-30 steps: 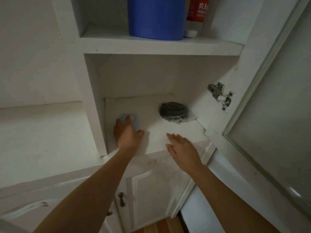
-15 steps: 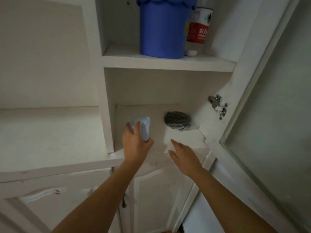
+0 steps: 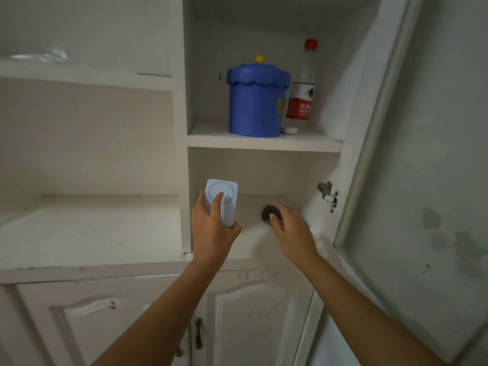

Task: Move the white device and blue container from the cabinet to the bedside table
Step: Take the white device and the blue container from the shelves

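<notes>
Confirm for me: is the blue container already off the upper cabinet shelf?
No, the blue container stands on the upper shelf beside a bottle, while the left hand holds only the white device.

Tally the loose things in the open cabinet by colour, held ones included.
Blue: 1, container
White: 2, device in left hand; small cap
Clear, red label: 1, bottle
Dark: 1, bundle
Total: 5

The upper shelf is open at its near edge and left part. The blue container is crowded on the right by a bottle. The right side is bounded by the open door and its hinge.
</notes>
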Available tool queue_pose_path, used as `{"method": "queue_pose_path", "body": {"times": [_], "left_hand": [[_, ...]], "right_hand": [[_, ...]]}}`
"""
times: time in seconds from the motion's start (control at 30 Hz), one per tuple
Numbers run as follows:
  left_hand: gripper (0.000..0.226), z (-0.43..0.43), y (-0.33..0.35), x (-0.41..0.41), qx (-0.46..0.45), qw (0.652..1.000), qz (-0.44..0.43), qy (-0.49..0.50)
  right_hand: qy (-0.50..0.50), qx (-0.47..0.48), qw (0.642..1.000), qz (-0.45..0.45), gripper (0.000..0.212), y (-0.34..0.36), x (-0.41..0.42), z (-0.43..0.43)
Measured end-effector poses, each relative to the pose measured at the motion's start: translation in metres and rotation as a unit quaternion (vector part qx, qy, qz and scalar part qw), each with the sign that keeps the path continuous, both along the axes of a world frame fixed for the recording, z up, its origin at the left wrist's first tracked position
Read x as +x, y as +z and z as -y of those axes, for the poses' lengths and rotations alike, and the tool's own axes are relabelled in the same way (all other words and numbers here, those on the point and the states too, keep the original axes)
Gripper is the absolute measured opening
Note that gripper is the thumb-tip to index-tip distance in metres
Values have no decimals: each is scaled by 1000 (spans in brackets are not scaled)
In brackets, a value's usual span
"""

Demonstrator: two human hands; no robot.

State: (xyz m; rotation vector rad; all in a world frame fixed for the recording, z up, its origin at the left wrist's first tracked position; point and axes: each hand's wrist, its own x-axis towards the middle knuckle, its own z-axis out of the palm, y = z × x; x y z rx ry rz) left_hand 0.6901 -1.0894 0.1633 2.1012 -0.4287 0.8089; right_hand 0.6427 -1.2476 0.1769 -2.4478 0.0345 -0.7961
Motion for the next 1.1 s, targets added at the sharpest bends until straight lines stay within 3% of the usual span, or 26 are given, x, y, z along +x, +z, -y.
{"method": "queue_pose_path", "body": {"times": [0.23, 0.5, 0.83, 1.1], "left_hand": [[79, -9, 30, -22, -24, 998, 48, 21], [81, -8, 40, -24, -29, 997, 73, 20], [78, 0, 79, 2, -53, 993, 108, 13], [81, -2, 81, 29, -60, 987, 149, 10]], "right_hand": [[27, -16, 994, 101, 36, 47, -10, -17], [46, 12, 988, 146, 40, 78, -3, -14], [85, 150, 977, 129, 92, 152, 59, 4], [108, 148, 976, 118, 101, 159, 116, 4]]}}
